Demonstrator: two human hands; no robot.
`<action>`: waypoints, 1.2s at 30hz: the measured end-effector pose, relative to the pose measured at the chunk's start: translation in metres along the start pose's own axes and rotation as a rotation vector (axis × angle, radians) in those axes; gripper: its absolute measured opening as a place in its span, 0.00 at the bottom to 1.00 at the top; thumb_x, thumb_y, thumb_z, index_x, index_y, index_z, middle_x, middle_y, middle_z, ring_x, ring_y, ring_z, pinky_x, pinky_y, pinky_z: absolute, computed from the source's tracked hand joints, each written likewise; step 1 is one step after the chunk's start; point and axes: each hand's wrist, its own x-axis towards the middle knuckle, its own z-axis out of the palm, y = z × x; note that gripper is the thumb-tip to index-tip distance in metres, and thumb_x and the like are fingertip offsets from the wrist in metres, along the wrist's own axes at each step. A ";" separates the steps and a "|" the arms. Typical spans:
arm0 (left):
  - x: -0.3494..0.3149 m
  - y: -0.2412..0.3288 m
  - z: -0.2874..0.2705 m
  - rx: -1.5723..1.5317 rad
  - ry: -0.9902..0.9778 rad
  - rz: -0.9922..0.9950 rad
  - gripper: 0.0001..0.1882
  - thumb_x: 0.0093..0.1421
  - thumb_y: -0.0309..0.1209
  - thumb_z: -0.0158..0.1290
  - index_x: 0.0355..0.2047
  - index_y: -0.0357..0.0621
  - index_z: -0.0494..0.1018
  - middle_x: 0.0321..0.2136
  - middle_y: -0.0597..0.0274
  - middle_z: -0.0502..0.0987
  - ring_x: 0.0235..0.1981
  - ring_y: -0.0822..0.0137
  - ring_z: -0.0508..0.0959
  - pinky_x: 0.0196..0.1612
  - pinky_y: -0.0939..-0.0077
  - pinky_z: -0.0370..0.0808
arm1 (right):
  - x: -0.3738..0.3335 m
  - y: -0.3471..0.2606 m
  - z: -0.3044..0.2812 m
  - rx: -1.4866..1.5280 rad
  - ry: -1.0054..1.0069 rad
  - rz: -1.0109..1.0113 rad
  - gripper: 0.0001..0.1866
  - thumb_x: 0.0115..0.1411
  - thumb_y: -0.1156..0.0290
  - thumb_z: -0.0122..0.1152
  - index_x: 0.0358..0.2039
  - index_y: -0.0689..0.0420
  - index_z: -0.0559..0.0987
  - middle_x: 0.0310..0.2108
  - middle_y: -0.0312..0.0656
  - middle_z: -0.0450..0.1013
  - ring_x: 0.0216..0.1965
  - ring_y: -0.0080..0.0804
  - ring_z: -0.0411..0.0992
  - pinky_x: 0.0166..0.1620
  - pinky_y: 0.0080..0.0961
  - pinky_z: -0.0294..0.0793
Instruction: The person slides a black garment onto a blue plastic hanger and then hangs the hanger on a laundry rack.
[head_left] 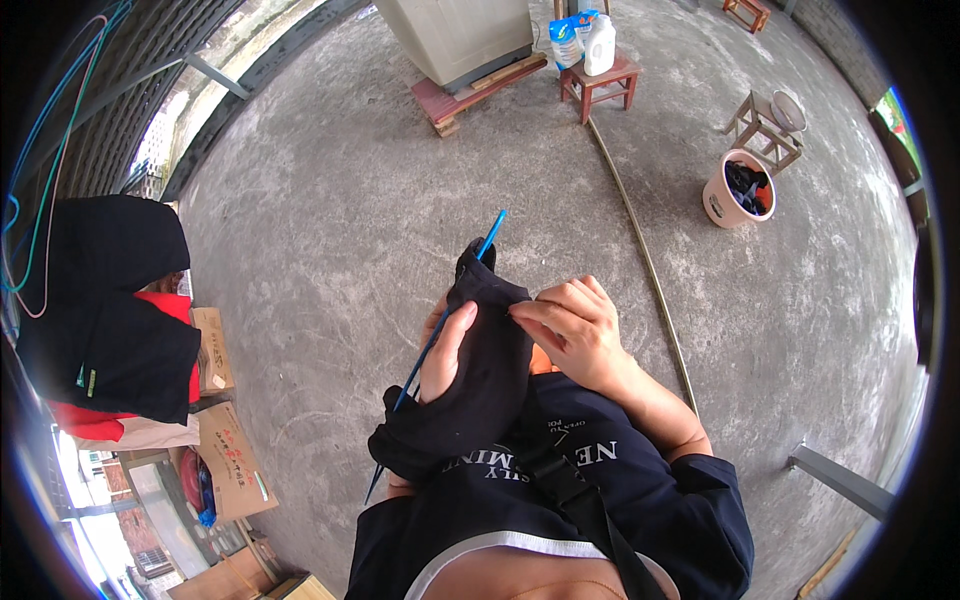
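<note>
A black garment [490, 350] is gathered in front of my chest, its lower part bunched over my left forearm. What kind of garment it is I cannot make out. A thin blue rod [490, 238], perhaps a clothes hanger seen edge-on, pokes out above the cloth and runs down along its left side. My left hand [446, 352] is closed round the cloth beside the rod, thumb on top and the other fingers mostly hidden. At the garment's upper right edge, my right hand [572, 325] pinches the hem between thumb and fingertips.
A pink bucket [722, 200] of dark clothes stands at the far right by a small stool [768, 135]. Farther back, a red stool [610, 80] bears a white bottle [600, 48]. A pole [640, 240] lies on the concrete floor. Dark clothes [120, 300] hang at the left.
</note>
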 end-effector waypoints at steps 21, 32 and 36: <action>0.002 0.000 -0.002 -0.070 0.055 -0.146 0.12 0.60 0.31 0.47 0.41 0.38 0.71 0.37 0.59 0.76 0.38 0.68 0.77 0.45 0.77 0.72 | 0.005 0.006 -0.014 0.373 -0.067 0.333 0.08 0.48 0.84 0.57 0.29 0.61 0.71 0.26 0.43 0.68 0.27 0.36 0.73 0.30 0.30 0.70; 0.014 0.018 -0.032 0.137 0.220 0.026 0.13 0.54 0.32 0.57 0.38 0.44 0.70 0.37 0.60 0.77 0.37 0.73 0.77 0.41 0.76 0.73 | -0.047 0.082 -0.036 -0.169 -0.267 0.664 0.08 0.55 0.73 0.55 0.25 0.60 0.66 0.20 0.50 0.67 0.26 0.49 0.70 0.31 0.38 0.68; 0.024 -0.001 -0.055 0.638 0.279 0.330 0.13 0.54 0.35 0.57 0.38 0.44 0.71 0.37 0.60 0.77 0.36 0.70 0.77 0.41 0.75 0.73 | -0.060 0.092 -0.035 -0.330 -0.118 0.572 0.24 0.45 0.75 0.66 0.45 0.55 0.71 0.52 0.46 0.64 0.52 0.46 0.63 0.53 0.39 0.62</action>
